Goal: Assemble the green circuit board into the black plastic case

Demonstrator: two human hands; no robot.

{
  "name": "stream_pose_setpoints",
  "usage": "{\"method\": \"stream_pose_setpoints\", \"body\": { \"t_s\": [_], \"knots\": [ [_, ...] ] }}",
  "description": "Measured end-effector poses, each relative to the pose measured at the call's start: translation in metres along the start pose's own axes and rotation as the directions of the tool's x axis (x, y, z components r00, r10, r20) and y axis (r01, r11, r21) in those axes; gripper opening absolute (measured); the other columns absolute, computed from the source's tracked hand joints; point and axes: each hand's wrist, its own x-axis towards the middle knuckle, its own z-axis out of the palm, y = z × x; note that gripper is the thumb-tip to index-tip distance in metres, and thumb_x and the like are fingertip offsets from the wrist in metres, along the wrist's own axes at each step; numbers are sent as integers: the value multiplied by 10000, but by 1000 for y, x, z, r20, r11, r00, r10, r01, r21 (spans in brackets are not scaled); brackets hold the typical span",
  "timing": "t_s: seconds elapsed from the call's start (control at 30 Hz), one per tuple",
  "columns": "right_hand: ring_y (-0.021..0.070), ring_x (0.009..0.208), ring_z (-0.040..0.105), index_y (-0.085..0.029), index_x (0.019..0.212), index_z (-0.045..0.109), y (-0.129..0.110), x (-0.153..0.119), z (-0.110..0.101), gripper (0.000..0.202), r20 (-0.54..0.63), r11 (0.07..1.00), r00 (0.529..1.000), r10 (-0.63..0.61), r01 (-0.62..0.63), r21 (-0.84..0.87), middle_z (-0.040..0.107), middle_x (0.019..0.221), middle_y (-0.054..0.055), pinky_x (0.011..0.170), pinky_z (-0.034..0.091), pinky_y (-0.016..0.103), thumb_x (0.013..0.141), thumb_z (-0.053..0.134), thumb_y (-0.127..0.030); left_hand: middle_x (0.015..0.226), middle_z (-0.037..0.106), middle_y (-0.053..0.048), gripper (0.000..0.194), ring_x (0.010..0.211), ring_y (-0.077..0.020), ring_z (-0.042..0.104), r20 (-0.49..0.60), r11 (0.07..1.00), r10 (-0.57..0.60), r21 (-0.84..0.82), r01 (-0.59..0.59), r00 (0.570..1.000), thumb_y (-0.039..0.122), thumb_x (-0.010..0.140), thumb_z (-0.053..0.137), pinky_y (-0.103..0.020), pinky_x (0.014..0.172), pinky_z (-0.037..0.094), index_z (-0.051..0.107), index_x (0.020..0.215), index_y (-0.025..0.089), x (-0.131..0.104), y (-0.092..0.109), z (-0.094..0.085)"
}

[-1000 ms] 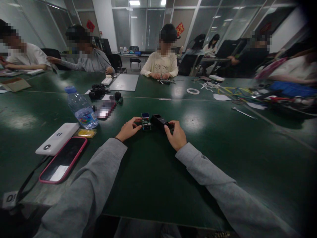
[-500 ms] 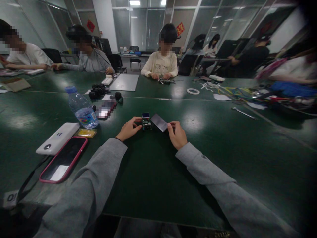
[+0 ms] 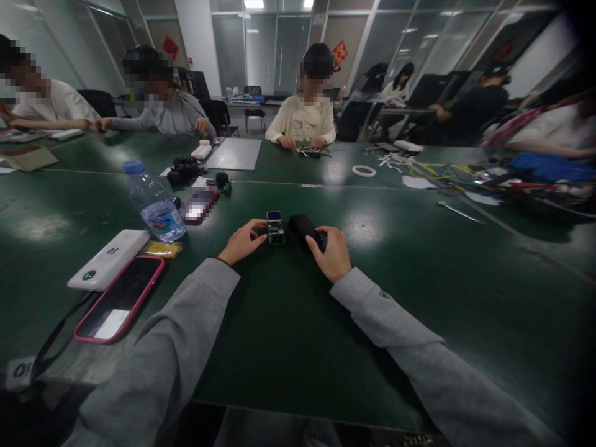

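Note:
A small circuit board device [image 3: 275, 228] with a dark little screen stands on the green table [image 3: 274, 323], in front of me. My left hand [image 3: 246, 241] grips its left side between thumb and fingers. Just to the right of the device, a black box-like object [image 3: 303, 231] is tilted, its long side slanting down to the right. My right hand [image 3: 331, 249] is closed on the lower right end of this black object. A narrow gap separates the two objects.
To the left are a water bottle [image 3: 156, 205], a yellow packet [image 3: 162, 249], a white power bank [image 3: 109, 261] and a pink-edged phone [image 3: 120, 301]. A wrench [image 3: 460, 213] lies at right, near tangled cables [image 3: 447, 171]. Several people sit around.
My right hand has turned the object it holds: a grey flat face showed before, and now its black sides show. My left hand and the device have stayed put.

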Motion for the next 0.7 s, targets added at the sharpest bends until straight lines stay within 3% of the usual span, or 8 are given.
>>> {"method": "stream_pose_setpoints", "body": {
  "t_s": [0.23,0.43,0.7],
  "knots": [
    [288,961,518,-147,1056,543,-2,-1,-2,508,4,999,999,-36,36,8,567,1021,149,810,453,459,814,544,-594,1173,615,-69,428,790,-141,615,-5,1000,0,-1,0,1000,300,811,595,-369,790,509,502,1226,249,-1,1,-1],
    [282,965,524,-146,1068,558,-2,-1,-1,464,13,998,998,-62,62,-3,578,1024,142,823,453,453,825,551,-540,1176,615,-63,428,788,-139,614,-1,1000,2,-1,-2,1000,295,816,586,-361,788,507,495,1233,254,-1,3,0],
    [257,940,548,-154,1077,570,0,0,0,414,29,997,999,37,-38,66,616,1005,121,850,446,437,912,411,-499,1178,612,-58,431,803,-141,614,14,1000,-1,2,1,1000,299,818,583,-351,781,506,490,1236,252,-1,3,-2]
  ]
}}
